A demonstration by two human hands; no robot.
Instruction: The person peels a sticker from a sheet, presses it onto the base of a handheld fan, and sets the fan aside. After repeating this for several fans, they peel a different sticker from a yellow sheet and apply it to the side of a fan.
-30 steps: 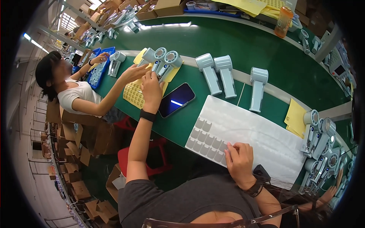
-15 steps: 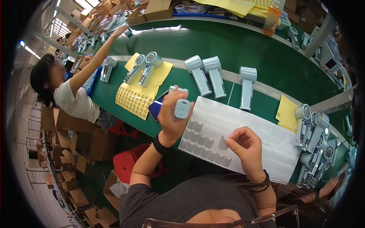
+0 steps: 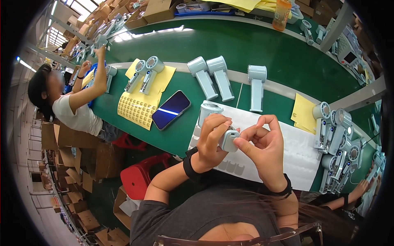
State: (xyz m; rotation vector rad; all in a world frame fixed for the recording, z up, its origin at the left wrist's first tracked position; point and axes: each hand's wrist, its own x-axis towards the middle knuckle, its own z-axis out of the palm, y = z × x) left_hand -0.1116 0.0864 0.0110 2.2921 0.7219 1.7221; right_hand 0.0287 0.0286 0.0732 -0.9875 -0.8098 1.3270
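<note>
My left hand is wrapped around a light-blue handheld fan, its round head up and away from me and the flat end of its handle turned toward me. At that end my right hand is closed, thumb and forefinger pinched at the edge. A grey sticker appears to lie against the handle end under those fingertips; its outline is partly hidden. Beneath both hands lies a white backing sheet, with grey U-notched stickers in rows at its left part, mostly covered by my hands.
Two fans and a single fan lie beyond the sheet. A phone and a yellow sticker sheet are at left. Fans are heaped at right beside yellow paper. Co-workers sit at left and lower right.
My left hand has brought the fan right and down over the sheet, uncovering the phone. My right hand has shifted slightly left with the grey sticker to the handle end. The left co-worker's arm has drawn back.
</note>
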